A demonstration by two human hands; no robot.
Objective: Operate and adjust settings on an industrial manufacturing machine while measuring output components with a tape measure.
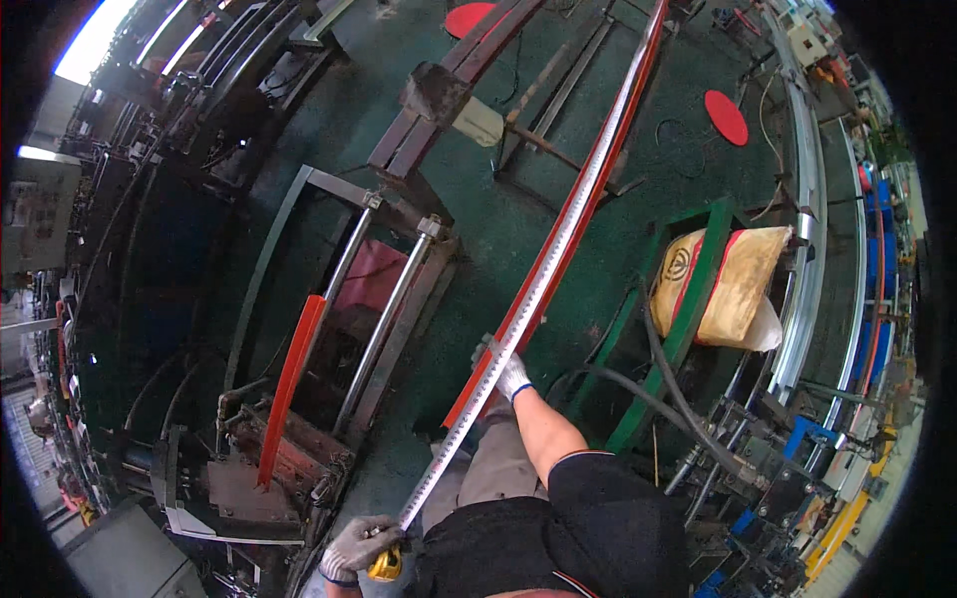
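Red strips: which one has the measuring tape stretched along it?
The long strip, beneath the white tape, at the gloved right hand; the shorter strip, farther left, has no tape.

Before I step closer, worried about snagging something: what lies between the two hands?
In the head view, the tape runs from the left hand to the right hand, past the red rail's near end.

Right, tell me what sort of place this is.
Probably a metalworking shop or factory floor: a green metal frame, shiny metal rods, and a yellow tape measure drawn out along a long red bar.
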